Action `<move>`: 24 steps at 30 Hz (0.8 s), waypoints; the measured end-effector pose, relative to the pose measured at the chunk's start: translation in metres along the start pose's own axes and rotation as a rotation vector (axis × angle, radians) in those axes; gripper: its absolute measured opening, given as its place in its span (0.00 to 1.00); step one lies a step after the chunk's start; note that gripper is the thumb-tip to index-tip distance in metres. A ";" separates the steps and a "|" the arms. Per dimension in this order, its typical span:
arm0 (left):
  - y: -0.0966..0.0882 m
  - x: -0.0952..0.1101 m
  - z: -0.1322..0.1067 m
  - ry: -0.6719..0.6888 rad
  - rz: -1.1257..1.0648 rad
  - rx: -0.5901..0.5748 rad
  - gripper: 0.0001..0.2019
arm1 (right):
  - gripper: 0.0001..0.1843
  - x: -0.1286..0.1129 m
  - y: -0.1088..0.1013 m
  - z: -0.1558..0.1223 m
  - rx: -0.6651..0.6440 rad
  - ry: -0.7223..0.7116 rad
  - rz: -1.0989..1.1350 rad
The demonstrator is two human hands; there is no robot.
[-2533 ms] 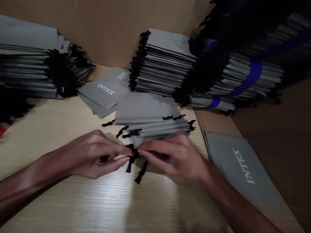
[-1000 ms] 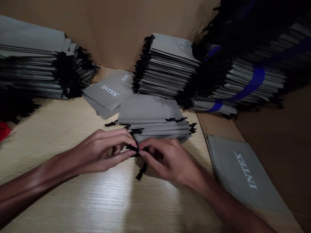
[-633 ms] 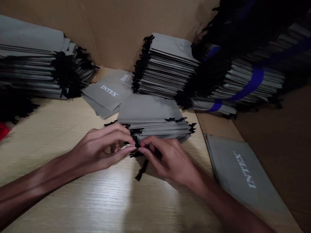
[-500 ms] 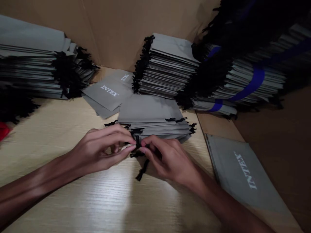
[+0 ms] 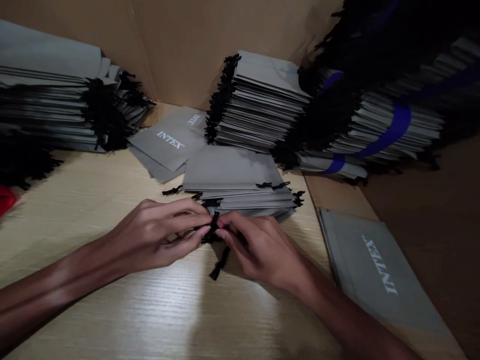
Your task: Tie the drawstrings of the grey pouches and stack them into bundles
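Observation:
Fingertips of my left hand (image 5: 165,227) and my right hand (image 5: 258,242) meet at a black drawstring cord (image 5: 215,220), each pinching it between thumb and finger. The cord bunches into a small knot or loop between them, and its exact form is partly covered by the fingers. A loose cord end (image 5: 220,264) hangs below my right fingertips over the table. Just beyond the hands lies a small pile of grey drawstring pouches (image 5: 232,167), with black cord ends sticking out at both sides.
A tall stack of grey pouches (image 5: 262,110) stands behind, with blue-banded bundles (image 5: 390,130) to its right. More pouches are stacked at left (image 5: 48,100). Flat INTEX pouches (image 5: 170,145) lie at the back, others (image 5: 375,260) at right. Cardboard walls (image 5: 225,35) surround the table.
My left fingers have closed in a little toward the right hand, tighter on the cord. The right hand stays almost still, and the pouches have not moved.

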State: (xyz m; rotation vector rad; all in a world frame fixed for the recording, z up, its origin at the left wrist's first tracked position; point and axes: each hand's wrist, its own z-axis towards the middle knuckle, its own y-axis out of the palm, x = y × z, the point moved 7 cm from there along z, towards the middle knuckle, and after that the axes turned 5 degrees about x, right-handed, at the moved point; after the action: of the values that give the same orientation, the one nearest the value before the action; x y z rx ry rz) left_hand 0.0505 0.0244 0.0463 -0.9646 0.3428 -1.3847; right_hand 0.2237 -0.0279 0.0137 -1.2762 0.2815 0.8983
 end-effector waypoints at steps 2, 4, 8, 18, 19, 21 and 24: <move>0.000 0.002 0.001 -0.001 -0.010 -0.004 0.07 | 0.08 0.000 0.000 0.000 0.006 -0.005 0.003; 0.001 0.003 0.001 -0.002 -0.013 -0.009 0.06 | 0.08 0.000 0.001 0.000 0.009 -0.007 -0.005; 0.004 0.003 0.000 -0.010 -0.010 -0.039 0.05 | 0.09 0.001 0.003 0.001 -0.021 0.000 -0.040; 0.009 0.005 -0.001 0.002 0.007 -0.101 0.03 | 0.09 -0.007 0.004 0.001 -0.038 -0.030 -0.136; 0.009 0.005 -0.001 0.003 0.013 -0.110 0.03 | 0.09 -0.007 0.004 0.001 -0.027 -0.033 -0.142; 0.010 0.004 -0.001 0.006 0.041 -0.124 0.04 | 0.09 -0.007 0.004 0.001 -0.006 -0.046 -0.156; 0.012 0.001 -0.001 -0.008 0.134 -0.146 0.07 | 0.09 -0.008 0.004 0.001 0.026 -0.091 -0.173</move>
State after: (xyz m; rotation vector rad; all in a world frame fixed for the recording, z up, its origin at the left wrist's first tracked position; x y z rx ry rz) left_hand 0.0576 0.0218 0.0369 -1.0470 0.4994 -1.2463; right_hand 0.2150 -0.0300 0.0166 -1.2127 0.1092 0.7995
